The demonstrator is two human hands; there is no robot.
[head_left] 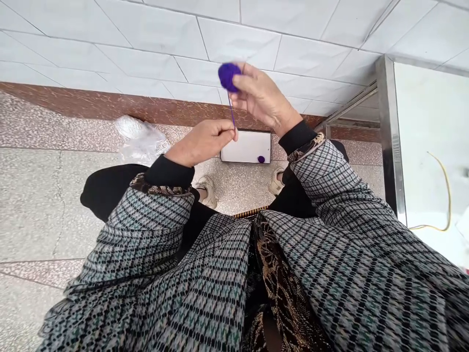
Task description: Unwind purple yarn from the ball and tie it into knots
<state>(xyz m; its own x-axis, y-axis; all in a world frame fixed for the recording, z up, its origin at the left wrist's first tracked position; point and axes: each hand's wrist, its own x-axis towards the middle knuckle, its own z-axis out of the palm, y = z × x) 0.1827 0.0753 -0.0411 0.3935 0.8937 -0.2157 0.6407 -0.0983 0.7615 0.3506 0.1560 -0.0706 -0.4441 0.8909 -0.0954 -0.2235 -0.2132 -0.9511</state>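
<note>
My right hand (258, 95) grips a purple yarn ball (227, 77) between thumb and fingers, raised in front of the tiled wall. From the ball a taut strand of purple yarn (231, 110) runs down to my left hand (208, 140), which pinches it between thumb and forefinger. Below the hands, a shallow white box (242, 146) with dark edges sits on the floor. A small purple ball of yarn (261, 159) lies in its near right corner.
A clear plastic bag with white material (137, 137) rests on the floor at left by the wall (154, 44). At right stands a metal-framed white table (432, 127) with a yellow cord (447, 195) on it. My shoes (207, 190) flank the box.
</note>
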